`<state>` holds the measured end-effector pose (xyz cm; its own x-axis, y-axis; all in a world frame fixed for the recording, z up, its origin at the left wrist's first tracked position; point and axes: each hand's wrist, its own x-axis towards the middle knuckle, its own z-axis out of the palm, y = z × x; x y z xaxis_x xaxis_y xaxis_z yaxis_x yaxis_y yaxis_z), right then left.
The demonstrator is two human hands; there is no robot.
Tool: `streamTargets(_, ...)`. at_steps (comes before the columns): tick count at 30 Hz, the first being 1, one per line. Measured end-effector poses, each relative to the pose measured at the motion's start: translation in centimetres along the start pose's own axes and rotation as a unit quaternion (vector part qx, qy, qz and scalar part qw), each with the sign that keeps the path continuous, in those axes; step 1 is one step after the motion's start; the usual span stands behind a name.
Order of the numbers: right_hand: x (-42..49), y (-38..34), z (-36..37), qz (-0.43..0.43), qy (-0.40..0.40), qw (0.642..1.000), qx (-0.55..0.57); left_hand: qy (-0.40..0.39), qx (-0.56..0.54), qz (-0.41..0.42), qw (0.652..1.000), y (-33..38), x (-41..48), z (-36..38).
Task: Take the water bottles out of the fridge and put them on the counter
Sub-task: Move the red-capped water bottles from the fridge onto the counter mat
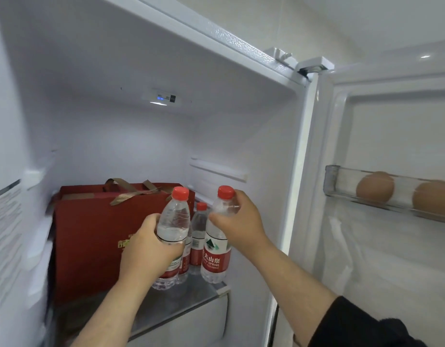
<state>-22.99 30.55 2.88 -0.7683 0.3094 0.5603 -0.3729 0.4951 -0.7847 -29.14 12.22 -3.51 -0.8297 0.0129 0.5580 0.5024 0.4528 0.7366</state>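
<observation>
The step in hand looks like lifting bottles off the fridge shelf (181,294). The left hand (151,249) is wrapped around the left bottle (172,229); the right hand (237,221) is closed on the upper part of the right bottle (216,249). Another bottle (198,234) stands farther back, between them. Next, both need drawing out clear of the red box (91,241) and carrying to the counter, which is out of view.
</observation>
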Motion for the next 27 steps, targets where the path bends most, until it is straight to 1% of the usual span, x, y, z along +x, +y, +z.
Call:
streamTargets(7, -4.9, -5.1, -5.0, -0.065, -0.003, 0.998, 0.009, -0.016, 0.003, 0.03, 0.999, 5.8, -3.8, -3.1)
streamTargets(10, -6.5, -7.4, -8.3, -0.08, 0.003, 0.996, 0.029, -0.008, -0.022, 0.041, 0.999, 9.4, -6.1, -4.1)
streamTargets(15, -10.5, -9.8, -13.9, -0.117, -0.021, 0.992, 0.049, 0.026, -0.066, 0.057, 0.996, 15.4, -11.9, -4.8)
streamTargets(23, -18.2, -11.3, -23.5, -0.123, -0.047, 0.989, 0.069, 0.045, -0.077, 0.045, 0.995, 23.3, -22.4, -4.5)
streamTargets(27, -21.4, -13.0, -28.4, -0.128, -0.049, 0.987, 0.082, 0.032, -0.07, 0.065, 0.995, 28.1, -26.7, -4.6)
